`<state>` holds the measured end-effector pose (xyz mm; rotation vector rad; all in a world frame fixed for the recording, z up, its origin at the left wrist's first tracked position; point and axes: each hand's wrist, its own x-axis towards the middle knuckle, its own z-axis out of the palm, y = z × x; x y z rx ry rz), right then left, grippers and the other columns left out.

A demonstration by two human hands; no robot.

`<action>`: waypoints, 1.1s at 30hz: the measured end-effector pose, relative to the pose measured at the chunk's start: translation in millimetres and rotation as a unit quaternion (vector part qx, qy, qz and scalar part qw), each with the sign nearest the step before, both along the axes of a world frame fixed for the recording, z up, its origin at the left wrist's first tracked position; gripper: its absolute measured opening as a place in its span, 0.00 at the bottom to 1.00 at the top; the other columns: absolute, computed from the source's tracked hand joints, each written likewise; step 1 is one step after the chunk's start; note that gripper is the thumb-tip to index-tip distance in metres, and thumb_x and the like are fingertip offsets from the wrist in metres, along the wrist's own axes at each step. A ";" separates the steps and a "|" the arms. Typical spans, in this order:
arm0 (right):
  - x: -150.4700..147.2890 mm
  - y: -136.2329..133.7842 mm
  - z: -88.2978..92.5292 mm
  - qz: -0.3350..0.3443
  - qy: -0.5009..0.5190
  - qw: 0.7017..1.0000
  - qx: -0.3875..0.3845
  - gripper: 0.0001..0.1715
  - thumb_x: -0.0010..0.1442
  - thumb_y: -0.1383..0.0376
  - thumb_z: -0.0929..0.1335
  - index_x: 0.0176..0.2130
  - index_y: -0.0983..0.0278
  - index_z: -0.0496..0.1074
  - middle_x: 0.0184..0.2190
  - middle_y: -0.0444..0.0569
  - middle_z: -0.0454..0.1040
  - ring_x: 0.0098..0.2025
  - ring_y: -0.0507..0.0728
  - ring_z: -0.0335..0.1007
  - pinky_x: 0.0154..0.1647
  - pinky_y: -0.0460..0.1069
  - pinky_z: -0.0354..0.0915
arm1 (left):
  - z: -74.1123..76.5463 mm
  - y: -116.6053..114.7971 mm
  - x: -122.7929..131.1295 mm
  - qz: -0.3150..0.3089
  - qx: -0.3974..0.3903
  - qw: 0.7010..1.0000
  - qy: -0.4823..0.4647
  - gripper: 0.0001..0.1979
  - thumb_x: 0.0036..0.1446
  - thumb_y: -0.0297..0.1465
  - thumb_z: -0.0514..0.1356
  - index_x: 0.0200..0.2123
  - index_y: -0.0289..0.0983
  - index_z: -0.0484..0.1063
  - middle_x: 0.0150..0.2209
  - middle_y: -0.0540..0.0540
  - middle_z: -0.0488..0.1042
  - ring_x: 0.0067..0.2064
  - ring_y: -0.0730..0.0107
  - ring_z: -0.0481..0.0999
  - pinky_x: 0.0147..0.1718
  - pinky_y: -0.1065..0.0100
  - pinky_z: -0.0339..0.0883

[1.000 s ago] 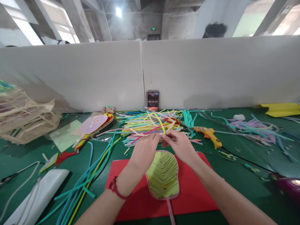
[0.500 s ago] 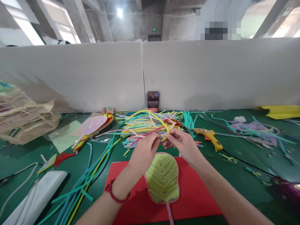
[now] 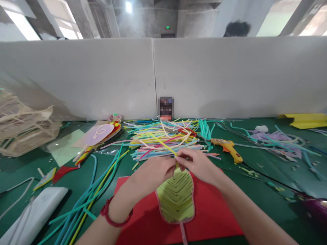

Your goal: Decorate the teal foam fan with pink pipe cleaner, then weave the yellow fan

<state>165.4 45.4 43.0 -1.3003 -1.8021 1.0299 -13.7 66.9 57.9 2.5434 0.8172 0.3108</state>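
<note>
A yellow pipe cleaner (image 3: pixel 163 144) is pinched between the fingertips of both hands, its free length slanting up and away to the left. My left hand (image 3: pixel 159 171) is closed around its near end, just over the top of a leaf-shaped green panel (image 3: pixel 176 200). Close on the right, my right hand (image 3: pixel 198 165) grips the same stem between thumb and fingers. The panel has slanting green strips, a pink outline and a pink stalk (image 3: pixel 183 233). It lies on a red sheet (image 3: pixel 217 217), and my fingers hide its upper tip.
Behind the hands lies a pile of coloured pipe cleaners (image 3: pixel 143 141) with red-handled scissors (image 3: pixel 187 132). A yellow glue gun (image 3: pixel 228 149) is to the right. Long blue and green stems (image 3: pixel 95 194), a white power strip (image 3: pixel 38 214) and a lilac fan (image 3: pixel 98 135) are on the left.
Both hands have come down and nearer, to the top of the leaf panel. The yellow pipe cleaner, arched before, now runs nearly straight. The view has shifted slightly.
</note>
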 end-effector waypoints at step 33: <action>-5.7 3.5 -8.9 -0.073 0.147 0.986 -0.011 0.15 0.59 0.54 0.63 0.29 0.62 0.66 0.23 0.43 0.68 0.25 0.51 0.67 0.27 0.47 0.67 | -3.0 4.7 10.0 0.133 -0.059 0.985 -0.094 0.11 0.62 0.29 0.47 0.28 0.36 0.64 0.27 0.50 0.71 0.29 0.72 0.69 0.28 0.71 0.59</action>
